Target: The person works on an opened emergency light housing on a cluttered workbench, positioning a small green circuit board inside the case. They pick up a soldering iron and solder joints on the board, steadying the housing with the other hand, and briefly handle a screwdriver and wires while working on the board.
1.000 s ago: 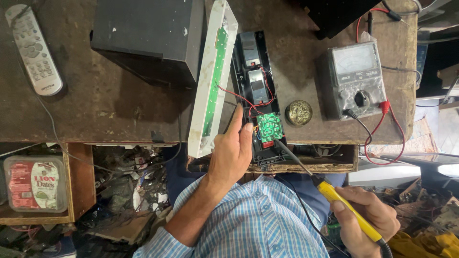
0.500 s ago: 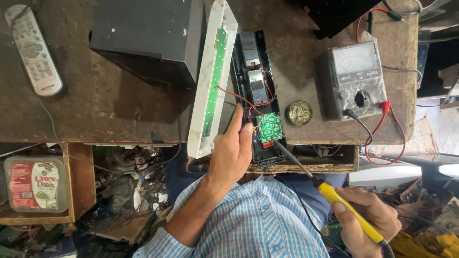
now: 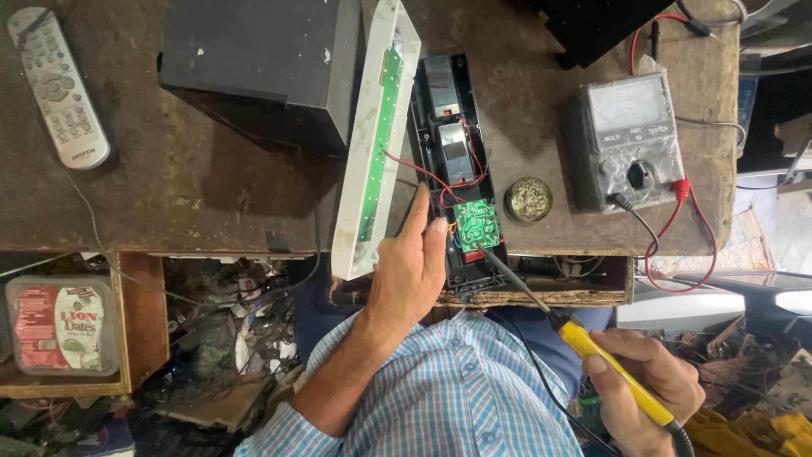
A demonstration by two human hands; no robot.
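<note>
Wooden workbench (image 3: 211, 195), worn top. Black box (image 3: 262, 68) sits up and left of the left hand. White lamp cover (image 3: 372, 144) with a green strip lies just left of that hand, lower end beside the wrist. Black lamp housing (image 3: 452, 169) runs alongside the cover; left hand (image 3: 410, 271) rests on its lower end, fingers flat, steadying it, nothing pinched. Meter (image 3: 630, 140) well right of the housing, red and black leads trailing. Remote (image 3: 59, 85) far left. Right hand (image 3: 643, 381) closed around yellow soldering iron (image 3: 592, 355); tip touches near the small green board (image 3: 474, 224) just beside the left fingertips. Round tin (image 3: 529, 200) right of the board.
</note>
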